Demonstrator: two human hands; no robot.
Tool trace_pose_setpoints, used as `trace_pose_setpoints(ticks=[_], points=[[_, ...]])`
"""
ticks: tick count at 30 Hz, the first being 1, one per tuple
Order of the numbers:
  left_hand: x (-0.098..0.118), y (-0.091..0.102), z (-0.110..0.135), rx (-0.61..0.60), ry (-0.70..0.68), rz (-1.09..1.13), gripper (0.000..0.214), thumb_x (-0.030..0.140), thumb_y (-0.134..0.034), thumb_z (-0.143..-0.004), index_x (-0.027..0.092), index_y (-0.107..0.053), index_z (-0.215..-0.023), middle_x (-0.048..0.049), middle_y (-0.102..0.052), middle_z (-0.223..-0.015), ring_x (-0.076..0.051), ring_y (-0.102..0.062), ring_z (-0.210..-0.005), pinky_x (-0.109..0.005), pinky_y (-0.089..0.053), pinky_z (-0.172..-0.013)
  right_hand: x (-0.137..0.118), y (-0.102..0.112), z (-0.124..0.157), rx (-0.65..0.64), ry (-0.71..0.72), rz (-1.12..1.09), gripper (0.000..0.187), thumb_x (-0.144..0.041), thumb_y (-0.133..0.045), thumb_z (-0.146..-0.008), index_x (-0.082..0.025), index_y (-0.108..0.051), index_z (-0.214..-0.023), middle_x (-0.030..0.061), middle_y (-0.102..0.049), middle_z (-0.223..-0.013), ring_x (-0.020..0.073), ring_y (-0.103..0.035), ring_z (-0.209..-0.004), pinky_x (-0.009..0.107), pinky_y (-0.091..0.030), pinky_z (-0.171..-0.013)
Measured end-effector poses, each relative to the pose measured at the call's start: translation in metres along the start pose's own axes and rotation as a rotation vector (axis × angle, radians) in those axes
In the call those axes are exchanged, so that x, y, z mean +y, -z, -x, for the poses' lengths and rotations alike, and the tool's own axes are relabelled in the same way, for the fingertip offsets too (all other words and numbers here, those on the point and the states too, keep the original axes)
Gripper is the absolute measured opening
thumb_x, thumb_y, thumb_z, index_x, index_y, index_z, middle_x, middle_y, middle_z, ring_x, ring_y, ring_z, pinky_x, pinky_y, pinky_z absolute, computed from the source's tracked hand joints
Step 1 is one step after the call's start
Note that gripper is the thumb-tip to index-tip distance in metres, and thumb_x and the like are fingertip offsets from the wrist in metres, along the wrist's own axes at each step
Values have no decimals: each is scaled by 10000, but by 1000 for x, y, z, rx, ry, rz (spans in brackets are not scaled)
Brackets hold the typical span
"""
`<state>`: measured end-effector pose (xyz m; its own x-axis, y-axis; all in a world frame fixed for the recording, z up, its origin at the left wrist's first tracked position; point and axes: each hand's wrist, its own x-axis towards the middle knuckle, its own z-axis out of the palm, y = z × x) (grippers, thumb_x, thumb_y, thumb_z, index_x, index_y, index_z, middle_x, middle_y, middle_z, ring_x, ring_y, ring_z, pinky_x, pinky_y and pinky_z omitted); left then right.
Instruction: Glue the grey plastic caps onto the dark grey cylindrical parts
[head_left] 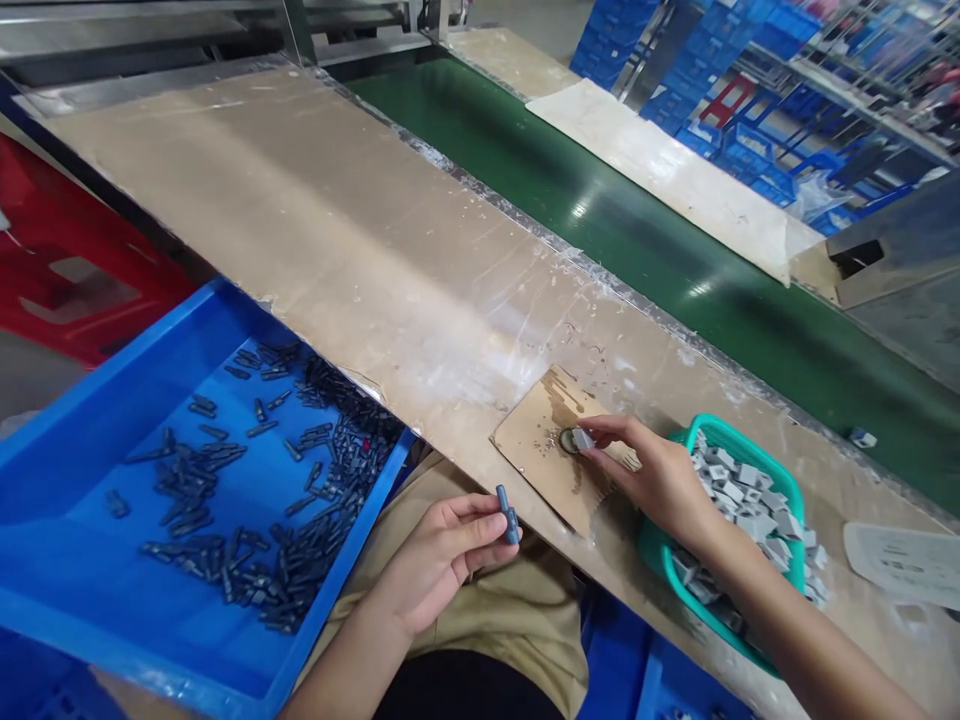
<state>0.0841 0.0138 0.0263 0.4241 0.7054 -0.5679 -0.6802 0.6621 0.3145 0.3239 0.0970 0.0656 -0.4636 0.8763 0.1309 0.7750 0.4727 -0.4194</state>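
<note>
Between the thumb and fingers of my left hand [450, 550] stands a small dark blue-grey plastic part [508, 515] with a narrow stem pointing up. My right hand [660, 475] pinches a small light grey block [582, 439] over a little round dish [568, 441]. Whether the block touches the dish I cannot tell. That dish sits on a brown cardboard sheet [525, 445] with wet dark stains. Right of it, partly under my right forearm, a teal basket [796, 500] holds many grey blocks [750, 500] of the same look.
A blue tray [90, 420] with many loose dark plastic parts [277, 560] lies left of my lap. Beyond the worktable [300, 220] runs a green conveyor belt [525, 160]. A clear plastic lid [900, 562] lies at the right. Blue crates [705, 60] are stacked behind.
</note>
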Motion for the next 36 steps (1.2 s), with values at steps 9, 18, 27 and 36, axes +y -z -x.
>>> trace_pose_setpoints(ticks=[9, 18, 27, 36], points=[[-1, -2, -2, -47, -6, 5, 181, 165, -782, -661, 126, -677, -802, -44, -643, -770, -120, -618, -722, -198, -553, -697, -3, 0, -2, -4, 20, 2, 223, -286, -517, -876, -208, -522, -1084, 54, -650, -898, 163, -642, -778, 290, -536, -712], [-7, -19, -11, 6, 4, 174, 244, 142, -796, -627, 88, -677, -834, -52, -656, -807, -108, -620, -734, -152, -547, -689, -7, 12, 3, 109, -48, -218, 272, -237, -607, -824, -224, -559, -1091, 64, -649, -997, 176, -629, -826, 322, -517, -749], [-10, -49, -21, -258, 130, 188, 263, 165, -765, -678, 55, -665, -894, -61, -667, -806, -104, -626, -726, -133, -540, -679, -57, 34, 28, 211, 144, -386, 408, -43, -679, -715, -258, -629, -1058, 49, -682, -954, 201, -633, -872, 338, -524, -740], [-13, -60, -17, -267, 93, 68, 213, 142, -733, -712, 66, -671, -901, -65, -673, -852, -109, -623, -739, -144, -546, -674, -61, 35, 33, 234, 187, -361, 413, -46, -688, -710, -229, -636, -1077, 65, -701, -929, 204, -656, -832, 336, -549, -703]])
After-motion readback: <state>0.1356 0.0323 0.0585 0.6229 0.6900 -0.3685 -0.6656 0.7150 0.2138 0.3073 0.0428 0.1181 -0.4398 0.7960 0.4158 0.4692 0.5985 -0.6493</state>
